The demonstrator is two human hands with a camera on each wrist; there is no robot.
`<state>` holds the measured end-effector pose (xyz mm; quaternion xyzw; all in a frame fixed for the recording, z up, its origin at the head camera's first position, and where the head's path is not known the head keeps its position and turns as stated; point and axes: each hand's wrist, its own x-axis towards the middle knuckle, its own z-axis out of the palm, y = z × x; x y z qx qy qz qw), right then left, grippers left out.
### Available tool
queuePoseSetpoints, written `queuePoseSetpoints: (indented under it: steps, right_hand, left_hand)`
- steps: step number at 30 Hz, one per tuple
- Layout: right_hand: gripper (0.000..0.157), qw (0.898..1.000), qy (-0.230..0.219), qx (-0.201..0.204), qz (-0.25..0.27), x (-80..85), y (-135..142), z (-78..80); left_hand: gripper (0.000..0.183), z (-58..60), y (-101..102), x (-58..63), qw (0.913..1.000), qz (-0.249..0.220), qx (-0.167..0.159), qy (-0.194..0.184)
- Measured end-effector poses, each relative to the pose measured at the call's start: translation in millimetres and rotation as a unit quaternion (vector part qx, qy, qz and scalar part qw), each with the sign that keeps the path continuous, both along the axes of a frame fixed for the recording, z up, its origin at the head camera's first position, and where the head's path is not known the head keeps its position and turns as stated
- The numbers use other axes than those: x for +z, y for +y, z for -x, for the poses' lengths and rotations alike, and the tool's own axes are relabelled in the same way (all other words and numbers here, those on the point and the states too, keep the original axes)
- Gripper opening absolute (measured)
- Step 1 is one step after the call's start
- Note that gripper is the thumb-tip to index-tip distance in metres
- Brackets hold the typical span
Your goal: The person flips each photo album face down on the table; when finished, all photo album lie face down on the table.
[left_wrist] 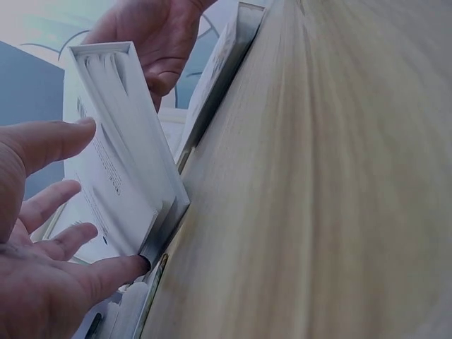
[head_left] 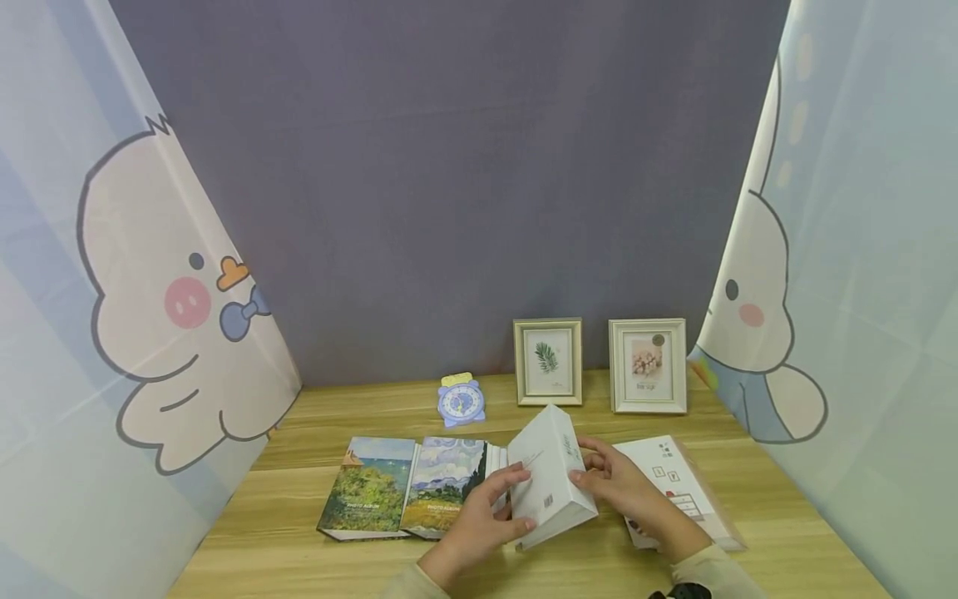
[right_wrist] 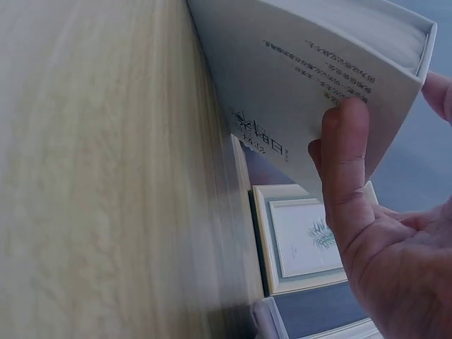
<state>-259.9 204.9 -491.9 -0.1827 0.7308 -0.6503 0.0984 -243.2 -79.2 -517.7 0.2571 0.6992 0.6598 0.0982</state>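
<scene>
A white photo album [head_left: 542, 474] stands tilted over the table, its page edges [left_wrist: 113, 85] showing in the left wrist view. My right hand [head_left: 617, 482] pinches its right side, with a finger [right_wrist: 346, 152] along the printed cover and the thumb around the other face. On the left, my left hand [head_left: 482, 516] has its fingers spread, fingertips right at the album's cover and lower edge. Beneath and left of that hand lie two albums with painted landscape covers, a blue-sky one [head_left: 367, 487] and a cloudy one [head_left: 445, 478]. White album edges [head_left: 495, 459] show beside the second.
At the right lies another white album [head_left: 669, 474] with small drawings, partly behind my right forearm. Two framed pictures, a leaf print [head_left: 547, 362] and a flower print [head_left: 647, 366], stand at the back. A blue toy clock [head_left: 461, 402] is left of them. Curtains enclose the wooden table [head_left: 277, 532].
</scene>
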Motion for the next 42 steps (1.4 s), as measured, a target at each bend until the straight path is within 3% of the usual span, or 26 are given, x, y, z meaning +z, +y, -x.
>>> queuePoseSetpoints:
  steps: [8,18,34,42]
  right_hand:
    - [0.076,0.998,-0.003,-0.041,-0.045,4.8,1,-1.0]
    - [0.072,0.994,0.001,-0.056,-0.098,8.7,6,-0.8]
    - [0.071,0.990,-0.007,-0.044,-0.136,2.1,14,-1.7]
    - [0.064,0.989,0.006,-0.042,-0.145,-0.4,14,-1.0]
  left_hand:
    - [0.059,0.7,0,-0.1,0.9996,0.025,0.011,0.002]
    - [0.060,0.2,-2,2.9,0.9998,0.008,0.014,-0.012]
    - [0.059,0.1,-2,-0.7,0.9996,0.021,0.018,0.000]
    - [0.058,0.0,-1,-2.1,0.9996,0.014,0.018,-0.015]
